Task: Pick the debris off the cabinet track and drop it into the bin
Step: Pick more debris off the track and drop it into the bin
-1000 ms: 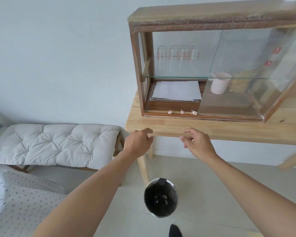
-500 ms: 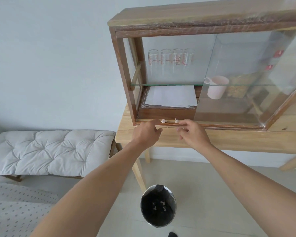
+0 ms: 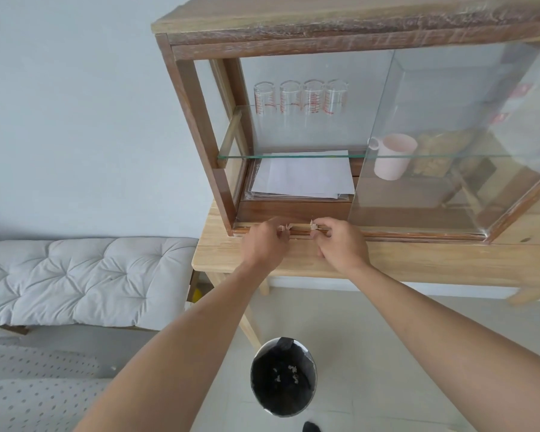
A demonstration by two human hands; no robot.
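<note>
Small pale crumpled bits of debris lie on the wooden cabinet track [image 3: 418, 234] at the cabinet's bottom front. My left hand [image 3: 262, 246] pinches one bit of debris [image 3: 286, 227] at its fingertips. My right hand [image 3: 340, 241] pinches another bit of debris [image 3: 313, 226] just to the right. Both hands rest over the track's left part, and a third bit cannot be seen. The round bin [image 3: 283, 377] with a black liner stands on the floor below, with a few pale scraps inside.
The cabinet sits on a light wooden table [image 3: 418, 263]. Its sliding glass door [image 3: 449, 135] covers the right half; inside are several measuring glasses, papers and a pink mug [image 3: 393, 155]. A padded grey bench [image 3: 75, 282] stands at left.
Both hands rose from the table's front edge to the track and closed on bits of debris. The view has moved closer to the cabinet.
</note>
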